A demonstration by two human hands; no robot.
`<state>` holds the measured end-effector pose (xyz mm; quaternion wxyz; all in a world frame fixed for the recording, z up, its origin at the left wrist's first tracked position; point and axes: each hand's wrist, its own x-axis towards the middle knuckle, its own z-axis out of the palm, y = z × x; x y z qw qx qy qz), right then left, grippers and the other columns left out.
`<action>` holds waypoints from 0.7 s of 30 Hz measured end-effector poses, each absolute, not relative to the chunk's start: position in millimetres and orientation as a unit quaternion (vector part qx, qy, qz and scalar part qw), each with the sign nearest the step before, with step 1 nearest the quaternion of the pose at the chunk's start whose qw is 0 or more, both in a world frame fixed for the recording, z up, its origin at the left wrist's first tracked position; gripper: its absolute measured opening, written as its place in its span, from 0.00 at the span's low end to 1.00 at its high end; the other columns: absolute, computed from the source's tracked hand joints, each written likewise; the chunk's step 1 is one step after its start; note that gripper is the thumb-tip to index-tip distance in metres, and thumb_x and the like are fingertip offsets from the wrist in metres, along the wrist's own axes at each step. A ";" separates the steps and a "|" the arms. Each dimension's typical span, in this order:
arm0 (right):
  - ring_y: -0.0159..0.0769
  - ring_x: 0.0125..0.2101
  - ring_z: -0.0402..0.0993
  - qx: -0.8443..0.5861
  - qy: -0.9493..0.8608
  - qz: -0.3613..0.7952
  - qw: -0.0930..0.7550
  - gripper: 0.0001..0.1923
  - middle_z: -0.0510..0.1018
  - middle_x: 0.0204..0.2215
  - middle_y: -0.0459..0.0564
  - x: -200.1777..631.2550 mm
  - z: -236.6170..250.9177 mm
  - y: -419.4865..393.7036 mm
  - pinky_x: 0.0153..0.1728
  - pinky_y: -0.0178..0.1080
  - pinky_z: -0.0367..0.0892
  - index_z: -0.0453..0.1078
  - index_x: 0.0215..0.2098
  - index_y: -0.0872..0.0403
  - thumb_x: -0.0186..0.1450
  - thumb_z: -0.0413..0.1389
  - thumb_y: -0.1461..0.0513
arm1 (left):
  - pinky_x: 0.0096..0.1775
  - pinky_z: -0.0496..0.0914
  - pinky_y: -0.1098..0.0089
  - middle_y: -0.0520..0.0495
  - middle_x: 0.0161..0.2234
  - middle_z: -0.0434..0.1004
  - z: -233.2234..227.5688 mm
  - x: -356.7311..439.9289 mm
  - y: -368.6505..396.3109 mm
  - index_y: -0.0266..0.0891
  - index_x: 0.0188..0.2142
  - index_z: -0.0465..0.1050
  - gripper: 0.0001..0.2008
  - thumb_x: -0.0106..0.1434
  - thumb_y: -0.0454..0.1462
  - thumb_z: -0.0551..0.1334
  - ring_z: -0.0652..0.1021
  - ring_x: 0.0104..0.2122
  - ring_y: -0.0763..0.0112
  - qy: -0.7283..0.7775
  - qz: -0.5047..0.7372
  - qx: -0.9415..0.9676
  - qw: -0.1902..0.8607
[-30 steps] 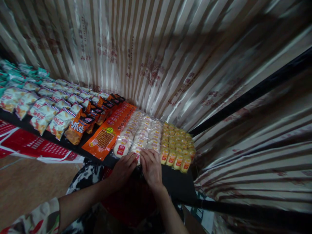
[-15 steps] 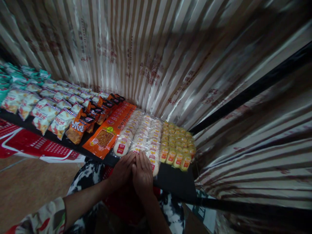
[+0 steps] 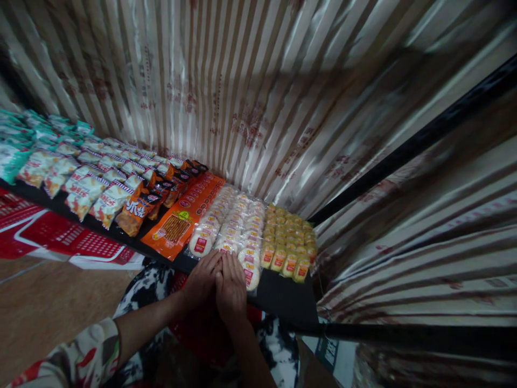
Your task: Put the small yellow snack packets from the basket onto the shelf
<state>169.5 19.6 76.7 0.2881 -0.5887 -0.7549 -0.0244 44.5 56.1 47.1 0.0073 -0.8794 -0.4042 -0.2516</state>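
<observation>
Pressing down on the white round snack packs at the shelf's front edge

Left hand point(image 3: 202, 280) and right hand point(image 3: 231, 285) lay side by side, touching, palms down, fingers flat and extended, not curled around anything. Fingertips sat on the nearest pack in the middle row of white round snack packs point(image 3: 232, 229); whether anything was pinched under them couldn't be told. Those packs ran in three rows front to back on the black shelf point(image 3: 283, 299). Yellow packs point(image 3: 288, 242) sat just to their right, touching. Orange flat pack point(image 3: 183, 218) lay just to their left, then dark orange bags point(image 3: 139, 207), then white-and-orange bags point(image 3: 86, 186) and teal bags point(image 3: 24, 129) farther left. Striped shiny curtain point(image 3: 250, 97) hung behind the shelf. Red crate point(image 3: 52, 237) sat below, at left.
</observation>
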 end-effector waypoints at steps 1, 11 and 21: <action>0.45 0.64 0.54 -0.587 -0.756 -0.021 0.290 0.25 0.63 0.61 0.61 170.3 77.0 18.8 0.59 0.53 0.58 0.59 0.62 0.64 0.69 0.42 0.63 | 0.56 0.66 0.60 0.38 0.57 0.68 46.2 44.5 56.1 0.31 0.58 0.64 0.20 0.68 0.35 0.49 0.65 0.60 0.60 -0.408 -0.255 -0.877 0.013; 0.41 0.56 0.66 -0.601 -0.704 -0.022 0.378 0.20 0.73 0.53 0.59 218.9 90.7 29.6 0.55 0.48 0.65 0.66 0.55 0.61 0.70 0.42 0.62 | 0.55 0.67 0.57 0.38 0.55 0.69 52.4 47.9 56.3 0.34 0.53 0.67 0.19 0.66 0.29 0.48 0.64 0.60 0.60 -0.345 -0.365 -0.864 0.042; 0.37 0.38 0.75 -0.612 -0.719 -0.024 0.330 0.15 0.79 0.38 0.53 298.2 133.1 113.7 0.42 0.40 0.71 0.76 0.43 0.53 0.68 0.48 0.63 | 0.55 0.66 0.56 0.41 0.45 0.72 126.9 113.1 139.7 0.35 0.38 0.74 0.09 0.62 0.30 0.56 0.67 0.52 0.59 -0.369 -0.324 -0.868 -0.072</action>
